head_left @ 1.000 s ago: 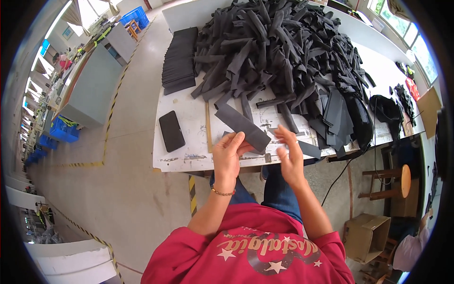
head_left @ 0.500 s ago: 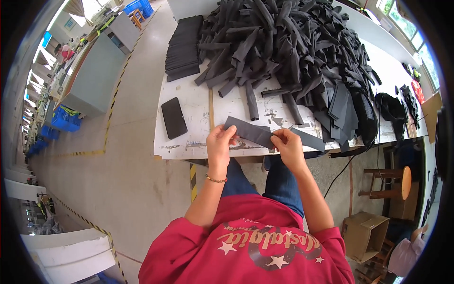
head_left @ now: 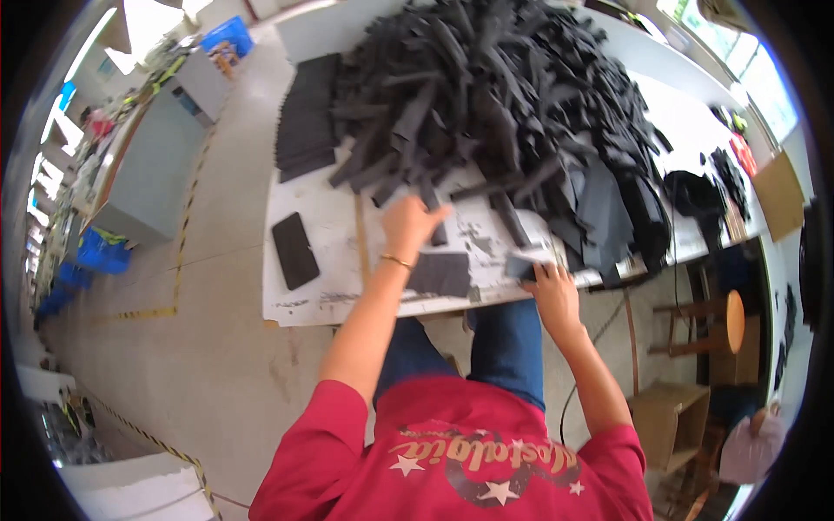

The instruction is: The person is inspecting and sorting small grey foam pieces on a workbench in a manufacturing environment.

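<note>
My left hand [head_left: 412, 227] is over the near edge of a heap of black fabric strips [head_left: 495, 104], at a narrow folded strip [head_left: 437, 228] that sticks out toward me. Its fingers are blurred, so their grip on that strip is unclear. My right hand [head_left: 554, 293], by the table's front edge, pinches a short dark grey piece [head_left: 519, 267], seen partly behind the fingers. Between the hands, a flat black fabric piece [head_left: 441, 274] lies at the table edge, partly behind my left forearm.
A row of neatly overlapped black strips [head_left: 308, 117] lies at the table's far left. Nearer is a black phone [head_left: 296, 251]. Flat dark pieces [head_left: 604, 213] and a black bundle with a cable [head_left: 647, 217] lie right. A wooden stool [head_left: 734, 321] and cardboard box [head_left: 669, 425] stand below.
My hands have moved apart. The left let go of the flat fabric piece and reached forward to the heap; that piece now lies on the table. The right stayed near the front edge.
</note>
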The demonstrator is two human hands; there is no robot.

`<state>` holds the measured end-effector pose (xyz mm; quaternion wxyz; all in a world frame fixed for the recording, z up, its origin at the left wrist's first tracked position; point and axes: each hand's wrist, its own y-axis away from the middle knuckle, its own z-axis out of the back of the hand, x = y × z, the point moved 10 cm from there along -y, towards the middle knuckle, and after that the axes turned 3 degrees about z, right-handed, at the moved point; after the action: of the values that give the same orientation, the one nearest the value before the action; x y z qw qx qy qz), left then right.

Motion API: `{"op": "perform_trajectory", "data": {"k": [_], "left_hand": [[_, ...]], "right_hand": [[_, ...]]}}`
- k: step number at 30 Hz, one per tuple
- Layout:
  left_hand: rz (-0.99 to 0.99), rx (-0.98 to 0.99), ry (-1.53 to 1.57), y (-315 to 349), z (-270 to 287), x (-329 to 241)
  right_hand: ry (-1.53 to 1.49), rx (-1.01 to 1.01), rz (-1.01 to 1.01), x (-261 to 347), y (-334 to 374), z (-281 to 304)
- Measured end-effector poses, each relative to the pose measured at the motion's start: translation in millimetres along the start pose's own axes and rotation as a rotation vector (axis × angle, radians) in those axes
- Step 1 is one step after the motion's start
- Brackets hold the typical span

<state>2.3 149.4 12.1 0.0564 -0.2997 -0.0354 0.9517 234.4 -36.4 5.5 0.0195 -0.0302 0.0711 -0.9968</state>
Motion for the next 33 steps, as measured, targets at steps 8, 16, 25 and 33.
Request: {"op": "perform_trajectory", "data": {"k": [8, 16, 25, 33], "left_hand": [[-0.062, -0.399, 0.387, 5.1, -13.6, 33.8], [0.424, -0.191, 1.478, 48.3, -14.8, 59.7], [0.394, 0.025, 1.909, 75.0, 0.3, 33.4], [0.419, 0.334, 1.982, 114.9, -44.9, -22.3]], "right_hand": [[0.170, -0.034, 0.365, -0.4, 40.6, -63.9], [0.100, -0.235, 0.450, 6.6, 27.4, -25.3], [0.054, -0.159, 0.449, -17.5, 17.8, -42.5], [0.312, 0.091, 0.424, -2.0, 17.9, -29.2]]}}
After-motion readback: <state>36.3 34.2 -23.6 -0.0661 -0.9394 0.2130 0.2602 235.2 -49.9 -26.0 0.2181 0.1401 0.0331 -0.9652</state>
